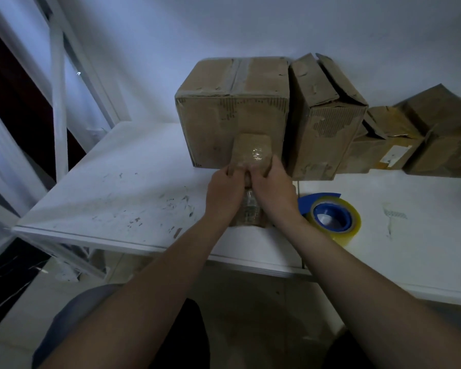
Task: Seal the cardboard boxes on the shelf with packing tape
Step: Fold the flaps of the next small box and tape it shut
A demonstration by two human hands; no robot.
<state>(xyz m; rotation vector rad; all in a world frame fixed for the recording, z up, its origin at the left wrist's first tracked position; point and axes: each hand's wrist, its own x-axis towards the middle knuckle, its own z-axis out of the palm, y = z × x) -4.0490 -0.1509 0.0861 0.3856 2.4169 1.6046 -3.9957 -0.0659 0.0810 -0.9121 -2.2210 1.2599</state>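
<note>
A small brown cardboard box (253, 150), wrapped in shiny clear tape, lies on the white shelf (123, 187) against the front of a large cardboard box (224, 115). My left hand (224, 190) and my right hand (273, 187) grip this small box from either side near its middle, fingers curled over it. Its near end (249, 214) shows between my wrists. A roll of clear packing tape (336, 218) with a blue core lies on the shelf just right of my right wrist. The large box has a tape strip along its top seam.
A second worn box (325, 123) with loose top flaps stands right of the large one, and more boxes (421, 139) sit further right against the white wall. White shelf uprights (57, 97) rise at the left. The shelf's front edge (171, 249) runs under my forearms.
</note>
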